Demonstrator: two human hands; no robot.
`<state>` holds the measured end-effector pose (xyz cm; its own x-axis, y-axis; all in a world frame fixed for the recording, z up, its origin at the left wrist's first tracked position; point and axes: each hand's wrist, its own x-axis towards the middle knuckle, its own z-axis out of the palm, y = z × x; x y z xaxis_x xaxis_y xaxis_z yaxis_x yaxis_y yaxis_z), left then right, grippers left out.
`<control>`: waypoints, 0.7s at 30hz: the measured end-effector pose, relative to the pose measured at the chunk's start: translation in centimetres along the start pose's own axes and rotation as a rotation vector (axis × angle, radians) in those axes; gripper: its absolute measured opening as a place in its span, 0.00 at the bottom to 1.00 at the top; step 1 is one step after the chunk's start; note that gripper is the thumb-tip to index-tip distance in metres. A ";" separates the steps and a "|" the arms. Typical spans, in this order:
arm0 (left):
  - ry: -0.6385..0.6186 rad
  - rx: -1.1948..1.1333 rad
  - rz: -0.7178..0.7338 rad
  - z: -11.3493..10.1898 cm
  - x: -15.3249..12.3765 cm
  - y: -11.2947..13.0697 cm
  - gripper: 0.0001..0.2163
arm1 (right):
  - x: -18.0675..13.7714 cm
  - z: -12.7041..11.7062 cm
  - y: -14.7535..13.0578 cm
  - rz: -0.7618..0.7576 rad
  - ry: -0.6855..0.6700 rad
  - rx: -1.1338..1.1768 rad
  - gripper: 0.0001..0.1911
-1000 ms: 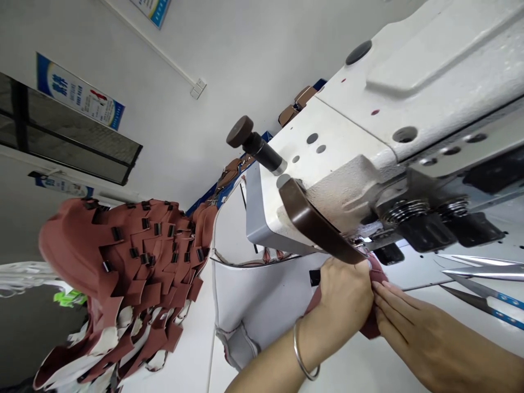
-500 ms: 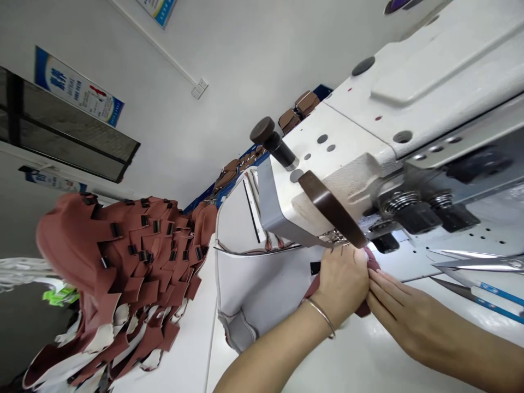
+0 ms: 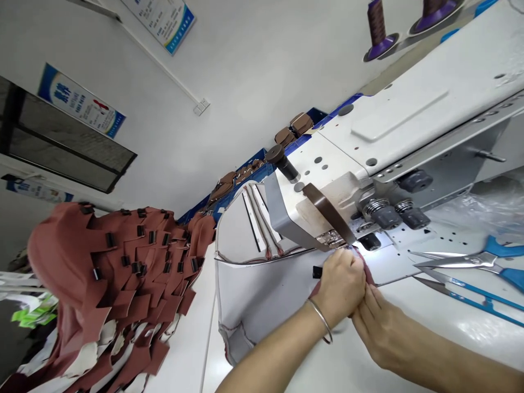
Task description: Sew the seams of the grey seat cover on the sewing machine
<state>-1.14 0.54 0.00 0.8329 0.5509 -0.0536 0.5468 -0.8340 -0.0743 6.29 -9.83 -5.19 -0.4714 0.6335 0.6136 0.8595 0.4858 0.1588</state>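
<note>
A large sewn cover (image 3: 262,289), grey-backed with a red-brown face showing along one edge, lies under the head of a white sewing machine (image 3: 344,142). Close to the needle area, my left hand (image 3: 341,281), with a bangle at the wrist, is closed on the cover's edge, its fingers bunched. My right hand (image 3: 379,322) meets it from the right, fingers together and pressed on the red-brown edge; its fingertips are partly hidden. Just left of my left hand, a black clip (image 3: 317,272) sits on the cover. The needle itself is hidden.
Scissors (image 3: 487,261) and blue-handled thread snips (image 3: 470,295) lie on the right of the table. A stack of red-brown covers (image 3: 135,273) with black clips stands at left. Blue crates (image 3: 241,169) hold brown pieces behind. Purple-based thread spools (image 3: 379,33) stand at upper right.
The view has shifted, bringing the thread spools and scissor handles into sight. More of the cover's seamed upper panel shows beside the machine head. Both hands stay at the cover's edge.
</note>
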 end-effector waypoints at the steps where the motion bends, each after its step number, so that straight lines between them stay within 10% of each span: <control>1: 0.005 -0.006 -0.006 0.1 0.0 0.0 0.10 | -0.1 -0.1 0.2 -0.004 0.011 0.006 0.25; 9: -0.138 -0.018 -0.117 -0.4 0.8 0.3 0.10 | -0.1 0.7 0.8 -0.010 0.042 0.050 0.22; 21: -0.615 -0.243 -0.258 -7.5 1.8 0.9 0.09 | 0.4 1.1 0.2 0.065 0.040 0.052 0.18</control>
<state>1.46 0.51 7.34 0.5136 0.5908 -0.6223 0.7835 -0.6185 0.0595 6.08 -8.78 -5.75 -0.4055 0.6405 0.6522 0.8763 0.4753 0.0780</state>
